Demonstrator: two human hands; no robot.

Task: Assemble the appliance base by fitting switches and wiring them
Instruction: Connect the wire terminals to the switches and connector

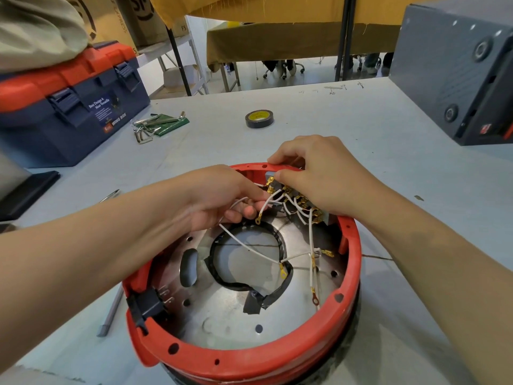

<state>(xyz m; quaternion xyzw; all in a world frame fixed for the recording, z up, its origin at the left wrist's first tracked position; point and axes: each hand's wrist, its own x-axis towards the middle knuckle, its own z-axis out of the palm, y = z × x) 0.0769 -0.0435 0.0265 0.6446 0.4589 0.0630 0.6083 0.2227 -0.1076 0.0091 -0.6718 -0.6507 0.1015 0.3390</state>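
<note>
Both hands pinch white wires (291, 207) at brass-tabbed switches (298, 200) inside the round red base (249, 359).

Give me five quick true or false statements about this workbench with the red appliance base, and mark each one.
1. The left hand pinches thin white wires inside the round red plastic appliance base. True.
2. The right hand rests flat on the table. False: it grips the switch block at the base's far rim.
3. A black roll of electrical tape lies beyond the base. True.
4. The blue and red toolbox stands open. False: its lid is closed.
5. Hex keys lie inside the base. False: they lie beside the toolbox.
</note>
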